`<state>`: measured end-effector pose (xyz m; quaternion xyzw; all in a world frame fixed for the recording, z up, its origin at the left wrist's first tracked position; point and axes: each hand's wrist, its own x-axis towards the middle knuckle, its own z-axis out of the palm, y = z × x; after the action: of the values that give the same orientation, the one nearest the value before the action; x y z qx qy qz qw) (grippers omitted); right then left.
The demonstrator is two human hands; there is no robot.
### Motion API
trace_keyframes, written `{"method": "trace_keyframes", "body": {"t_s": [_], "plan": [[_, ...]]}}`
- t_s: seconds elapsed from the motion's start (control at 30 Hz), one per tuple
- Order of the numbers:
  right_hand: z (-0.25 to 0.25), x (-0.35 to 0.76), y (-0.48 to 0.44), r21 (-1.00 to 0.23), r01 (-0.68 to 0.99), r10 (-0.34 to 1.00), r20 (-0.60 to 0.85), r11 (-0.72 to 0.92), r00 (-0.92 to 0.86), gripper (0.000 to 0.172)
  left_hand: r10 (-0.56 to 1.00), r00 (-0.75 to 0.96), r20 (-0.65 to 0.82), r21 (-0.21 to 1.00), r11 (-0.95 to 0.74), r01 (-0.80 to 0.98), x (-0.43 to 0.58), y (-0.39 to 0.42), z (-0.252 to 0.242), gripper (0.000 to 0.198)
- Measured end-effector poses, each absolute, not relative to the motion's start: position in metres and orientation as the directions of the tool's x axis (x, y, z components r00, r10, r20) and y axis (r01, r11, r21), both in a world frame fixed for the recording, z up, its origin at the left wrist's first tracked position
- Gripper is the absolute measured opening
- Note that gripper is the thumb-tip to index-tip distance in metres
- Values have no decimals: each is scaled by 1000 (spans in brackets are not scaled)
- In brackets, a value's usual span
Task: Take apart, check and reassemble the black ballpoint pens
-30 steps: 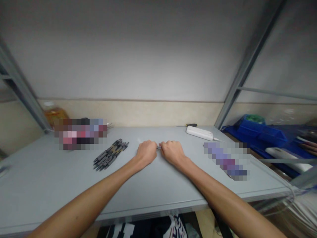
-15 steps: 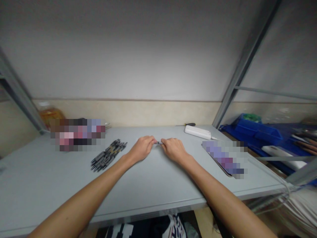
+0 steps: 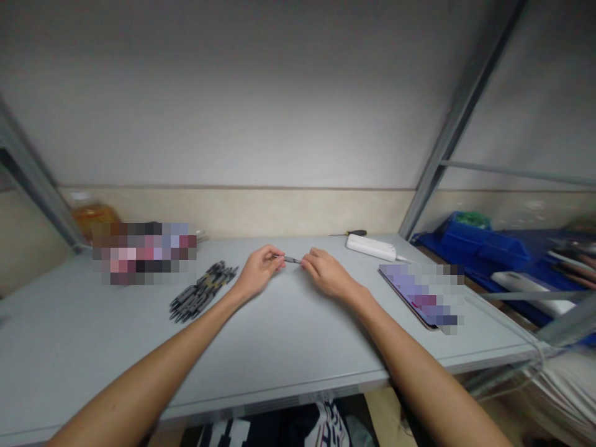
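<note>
A pen [image 3: 292, 259] is pinched by left hand [image 3: 257, 269] and right hand [image 3: 326, 273]; at six o'clock, lettering [image 3: 329, 427] on cloth [image 3: 283, 427] cannot be read.

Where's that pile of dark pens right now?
In the head view, the dark pens lie left of center on the gray desk, just to the left of the person's left hand.

My grey desk [image 3: 279, 354]
On it I see pens [image 3: 203, 292] to my left, a screwdriver [image 3: 357, 233] and power strip [image 3: 371, 248] near the back, a phone [image 3: 411, 296] to my right.
</note>
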<state>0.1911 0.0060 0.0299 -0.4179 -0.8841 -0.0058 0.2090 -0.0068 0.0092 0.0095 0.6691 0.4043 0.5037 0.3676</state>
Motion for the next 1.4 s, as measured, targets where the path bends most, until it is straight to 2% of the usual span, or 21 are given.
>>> {"method": "trace_keyframes", "body": {"t_s": [0.2, 0.33, 0.5, 0.6, 0.67, 0.73, 0.9, 1.0, 1.1, 1.23, 1.4], "plan": [[30, 197, 13, -272, 626, 658, 525, 731, -540, 12, 958, 143, 250, 966, -258, 35, -3, 5, 13, 29], [34, 199, 13, -381, 620, 714, 517, 686, -471, 20, 963, 136, 231, 973, -229, -35, -1, 2, 15, 32], [40, 201, 12, -548, 611, 818, 328, 572, -472, 36, 965, 131, 229, 971, -218, -93, -3, 5, 11, 33], [40, 201, 13, -640, 518, 817, 357, 567, -453, 23, 967, 132, 219, 971, -201, -131, -4, 6, 9, 33], [40, 202, 15, -684, 462, 820, 396, 564, -414, 23, 968, 137, 210, 969, -188, -157, -5, 7, 8, 33], [40, 203, 16, -709, 452, 836, 395, 541, -380, 31, 969, 142, 204, 968, -177, -179, -5, 7, 9, 33], [40, 204, 17, -736, 489, 863, 260, 468, -434, 37, 975, 122, 185, 967, -158, -200, -5, 7, 10, 34], [41, 204, 17, -769, 415, 849, 302, 486, -435, 26, 977, 119, 174, 966, -147, -212, -6, 7, 11, 35], [40, 205, 18, -804, 368, 860, 318, 467, -398, 29, 980, 120, 161, 965, -131, -228, -6, 6, 12, 35], [38, 205, 21, -859, 341, 886, 234, 381, -400, 30, 985, 99, 140, 963, -112, -245, -7, 5, 16, 36], [37, 206, 25, -876, 286, 897, 288, 388, -334, 27, 987, 110, 114, 955, -78, -286, -6, 4, 20, 38]]}}
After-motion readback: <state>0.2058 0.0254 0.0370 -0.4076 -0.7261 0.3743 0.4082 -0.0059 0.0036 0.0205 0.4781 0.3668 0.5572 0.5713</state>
